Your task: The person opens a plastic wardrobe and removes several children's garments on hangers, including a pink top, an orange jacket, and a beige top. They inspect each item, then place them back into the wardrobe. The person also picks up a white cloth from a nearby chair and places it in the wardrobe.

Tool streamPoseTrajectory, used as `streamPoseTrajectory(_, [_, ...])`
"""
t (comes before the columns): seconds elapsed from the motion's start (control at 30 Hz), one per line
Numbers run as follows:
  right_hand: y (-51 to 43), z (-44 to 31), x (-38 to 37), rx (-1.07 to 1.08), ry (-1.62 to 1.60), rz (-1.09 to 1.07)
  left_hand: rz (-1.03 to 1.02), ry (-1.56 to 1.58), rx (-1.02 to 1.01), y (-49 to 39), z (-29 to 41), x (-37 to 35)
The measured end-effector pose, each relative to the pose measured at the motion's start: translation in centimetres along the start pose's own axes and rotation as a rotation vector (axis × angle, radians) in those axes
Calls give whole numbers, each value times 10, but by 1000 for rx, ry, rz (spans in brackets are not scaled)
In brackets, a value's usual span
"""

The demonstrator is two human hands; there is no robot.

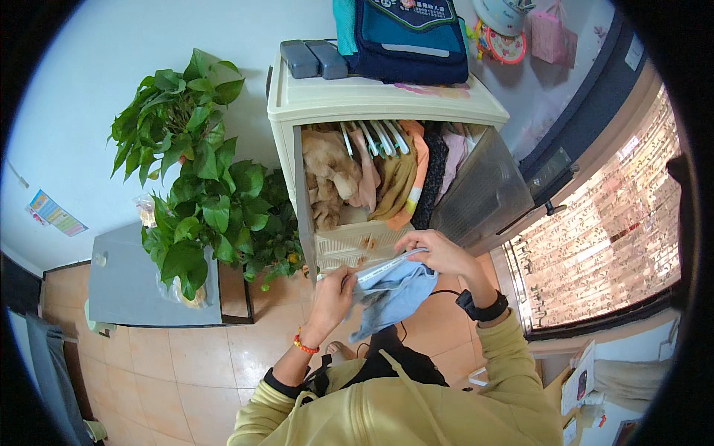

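A light blue cloth garment hangs between my hands, its white printed band drawn taut along the top. My left hand pinches the band's left end. The right end is gripped by my right hand, whose thumb and fingers meet at the edge. Just beyond my hands stands a cream plastic cabinet with its doors swung outward. Inside it, garments hang on white hangers, among them an olive-brown one, an orange one and a dark one. Fluffy tan clothing fills the left side.
On the cabinet top are a blue bag and two grey boxes. Leafy potted plants and a grey-topped table are at left. The translucent right cabinet door reaches towards a curtained doorway. Tiles cover the floor.
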State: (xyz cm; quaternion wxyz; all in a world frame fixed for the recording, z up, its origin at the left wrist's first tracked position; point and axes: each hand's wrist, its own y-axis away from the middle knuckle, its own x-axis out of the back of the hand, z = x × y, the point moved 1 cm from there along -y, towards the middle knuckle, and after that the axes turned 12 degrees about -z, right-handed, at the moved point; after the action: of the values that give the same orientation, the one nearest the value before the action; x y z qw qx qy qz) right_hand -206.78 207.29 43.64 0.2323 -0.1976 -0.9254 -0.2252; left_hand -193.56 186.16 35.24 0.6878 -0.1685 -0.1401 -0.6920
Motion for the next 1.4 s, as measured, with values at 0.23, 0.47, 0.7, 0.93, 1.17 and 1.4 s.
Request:
streamPoseTrajectory(0.23, [-66, 27, 53, 10, -68, -178, -66, 201, 94, 13, -23, 9])
streamPoseTrajectory(0.47, [-183, 31, 92, 127, 503, 997, -377, 63, 123, 20, -31, 6])
streamPoseTrajectory(0.7, [-245, 37, 104, 25, 245, 529, -412, 64, 240, 13, -41, 0])
streamPoseTrajectory(0.93, [-304, 6, 52, 165, 152, 666, -396, 73, 396, 8, -43, -7])
streamPoseTrajectory(1.17, [-324, 16, 45, 238, 245, 641, -477, 29, 381, -6, -41, -9])
streamPoseTrajectory(1.4, [-267, 44, 72, 223, -310, 471, -490, 91, 410, -10, -35, -19])
